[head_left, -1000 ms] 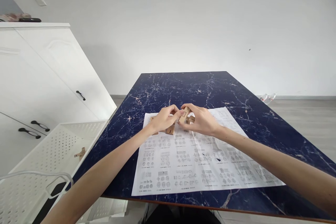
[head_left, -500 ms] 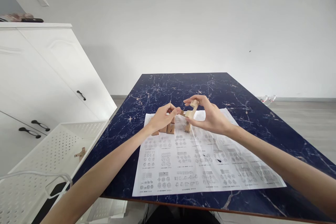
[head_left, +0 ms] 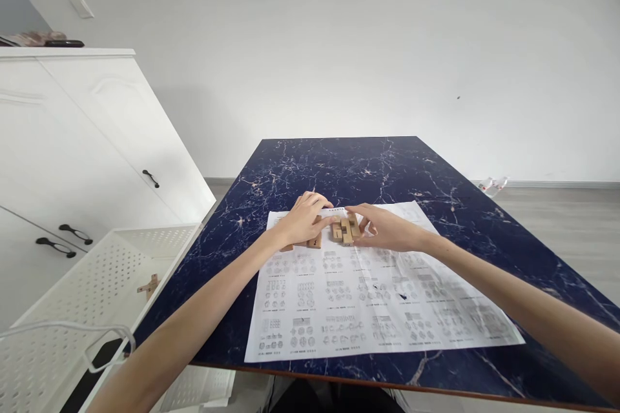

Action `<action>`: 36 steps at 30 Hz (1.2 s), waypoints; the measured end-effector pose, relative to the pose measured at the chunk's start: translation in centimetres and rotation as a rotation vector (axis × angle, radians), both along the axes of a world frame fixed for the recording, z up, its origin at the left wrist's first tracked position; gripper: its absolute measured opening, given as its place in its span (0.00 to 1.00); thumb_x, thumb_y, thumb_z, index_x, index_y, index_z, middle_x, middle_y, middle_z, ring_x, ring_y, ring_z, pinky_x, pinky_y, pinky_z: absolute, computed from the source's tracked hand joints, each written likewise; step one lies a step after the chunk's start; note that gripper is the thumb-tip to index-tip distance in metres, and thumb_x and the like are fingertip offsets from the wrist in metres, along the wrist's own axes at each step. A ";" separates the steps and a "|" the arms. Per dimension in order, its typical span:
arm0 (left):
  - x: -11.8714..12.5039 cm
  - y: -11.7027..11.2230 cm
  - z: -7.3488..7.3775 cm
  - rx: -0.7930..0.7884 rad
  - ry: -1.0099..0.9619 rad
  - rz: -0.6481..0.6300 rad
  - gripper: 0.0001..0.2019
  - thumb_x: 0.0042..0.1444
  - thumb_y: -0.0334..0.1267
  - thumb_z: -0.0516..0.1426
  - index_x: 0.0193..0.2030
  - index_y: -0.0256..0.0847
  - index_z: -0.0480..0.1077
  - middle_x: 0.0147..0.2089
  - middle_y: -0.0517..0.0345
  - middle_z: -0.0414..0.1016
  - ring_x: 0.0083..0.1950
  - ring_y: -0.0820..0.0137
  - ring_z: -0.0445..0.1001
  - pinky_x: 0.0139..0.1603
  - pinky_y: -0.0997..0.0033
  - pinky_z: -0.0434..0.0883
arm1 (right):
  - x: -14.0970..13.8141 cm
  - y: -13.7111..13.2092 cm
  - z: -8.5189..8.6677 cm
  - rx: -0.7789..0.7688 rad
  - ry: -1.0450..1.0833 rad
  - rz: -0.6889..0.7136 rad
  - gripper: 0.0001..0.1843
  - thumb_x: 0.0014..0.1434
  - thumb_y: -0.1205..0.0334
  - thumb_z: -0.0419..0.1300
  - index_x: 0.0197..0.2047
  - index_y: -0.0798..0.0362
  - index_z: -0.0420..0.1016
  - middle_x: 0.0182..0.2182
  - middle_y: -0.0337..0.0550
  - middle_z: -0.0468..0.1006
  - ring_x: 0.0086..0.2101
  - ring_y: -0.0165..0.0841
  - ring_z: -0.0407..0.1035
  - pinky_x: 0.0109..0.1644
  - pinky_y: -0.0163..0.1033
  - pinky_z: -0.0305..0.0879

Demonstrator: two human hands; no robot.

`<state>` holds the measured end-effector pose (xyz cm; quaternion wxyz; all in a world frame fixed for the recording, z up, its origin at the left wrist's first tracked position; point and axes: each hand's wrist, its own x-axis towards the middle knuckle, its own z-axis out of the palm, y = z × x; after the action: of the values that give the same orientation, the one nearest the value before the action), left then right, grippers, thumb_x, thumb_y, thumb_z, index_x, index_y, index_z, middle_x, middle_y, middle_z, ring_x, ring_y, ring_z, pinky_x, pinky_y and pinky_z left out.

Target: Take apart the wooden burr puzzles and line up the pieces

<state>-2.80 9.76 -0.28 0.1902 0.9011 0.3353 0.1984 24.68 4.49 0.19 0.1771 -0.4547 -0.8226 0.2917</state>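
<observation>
A printed instruction sheet (head_left: 368,297) lies on the dark blue marble table (head_left: 349,168). At its far edge sit small wooden puzzle pieces. My left hand (head_left: 301,222) is curled over a few wooden blocks (head_left: 314,243) standing on the sheet. Just to its right, a flat cluster of wooden pieces (head_left: 345,230) lies on the paper. My right hand (head_left: 390,230) rests low beside that cluster, fingers stretched out and touching its right side, with nothing lifted.
A white cabinet (head_left: 87,142) with black handles stands at the left. Below it is a white perforated basket (head_left: 77,290) holding one wooden piece (head_left: 148,286). Clear bottles (head_left: 494,182) lie on the floor at the far right. The table's near edge runs along the bottom.
My right hand has come down from holding a wooden piece in the air and now lies on the sheet, the pieces flat beside it. My left hand stays on its blocks.
</observation>
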 end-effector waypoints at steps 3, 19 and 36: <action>-0.5 0.2 -0.3 0.036 -0.021 0.056 0.24 0.77 0.57 0.47 0.62 0.43 0.72 0.65 0.43 0.74 0.70 0.51 0.66 0.72 0.44 0.64 | -0.7 -0.3 0.1 -0.053 0.067 0.054 0.44 0.64 0.44 0.67 0.78 0.46 0.62 0.70 0.58 0.71 0.55 0.48 0.80 0.52 0.51 0.81; -9.7 3.0 -1.9 0.094 -0.226 0.456 0.20 0.72 0.54 0.52 0.53 0.43 0.76 0.56 0.45 0.82 0.60 0.53 0.79 0.65 0.50 0.74 | 2.5 -5.3 -3.7 0.115 0.143 -0.185 0.24 0.72 0.53 0.58 0.69 0.43 0.74 0.67 0.49 0.78 0.57 0.50 0.79 0.62 0.61 0.77; -11.4 2.1 -2.6 -0.033 -0.340 0.577 0.21 0.68 0.57 0.57 0.52 0.44 0.77 0.57 0.48 0.84 0.59 0.56 0.82 0.65 0.55 0.77 | 1.4 1.2 -4.7 0.081 0.256 -0.342 0.15 0.67 0.55 0.54 0.44 0.50 0.80 0.38 0.45 0.87 0.20 0.30 0.62 0.24 0.37 0.57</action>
<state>-14.23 11.89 -2.91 0.1939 0.7198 0.5435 0.3859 26.07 5.73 -4.49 0.3454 -0.5392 -0.7154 0.2794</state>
